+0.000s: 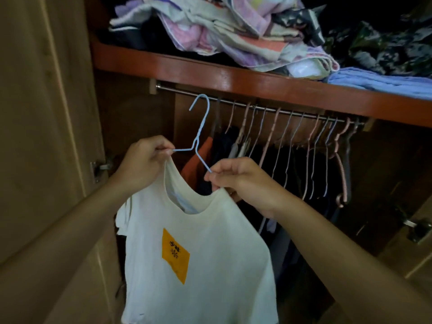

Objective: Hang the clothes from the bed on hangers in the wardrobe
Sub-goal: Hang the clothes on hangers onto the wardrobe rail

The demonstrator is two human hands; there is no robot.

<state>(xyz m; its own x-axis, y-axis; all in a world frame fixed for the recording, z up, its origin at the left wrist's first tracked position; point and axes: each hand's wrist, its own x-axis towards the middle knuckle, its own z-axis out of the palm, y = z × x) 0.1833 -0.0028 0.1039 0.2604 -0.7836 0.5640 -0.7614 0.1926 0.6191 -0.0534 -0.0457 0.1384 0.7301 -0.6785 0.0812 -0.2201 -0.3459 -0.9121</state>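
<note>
A white T-shirt with an orange patch on its chest hangs in front of me on a light blue wire hanger. The hanger's arms run into the shirt's neck opening. My left hand pinches the left shoulder of the shirt together with the hanger's arm. On the other side my right hand pinches the right shoulder and the other arm. The hook points left, just below and in front of the metal wardrobe rail, apart from it.
Several empty pink, grey and blue hangers and dark clothes hang on the rail to the right. An orange garment hangs behind the shirt. A red-brown shelf above carries piled folded clothes. The open wardrobe door stands at left.
</note>
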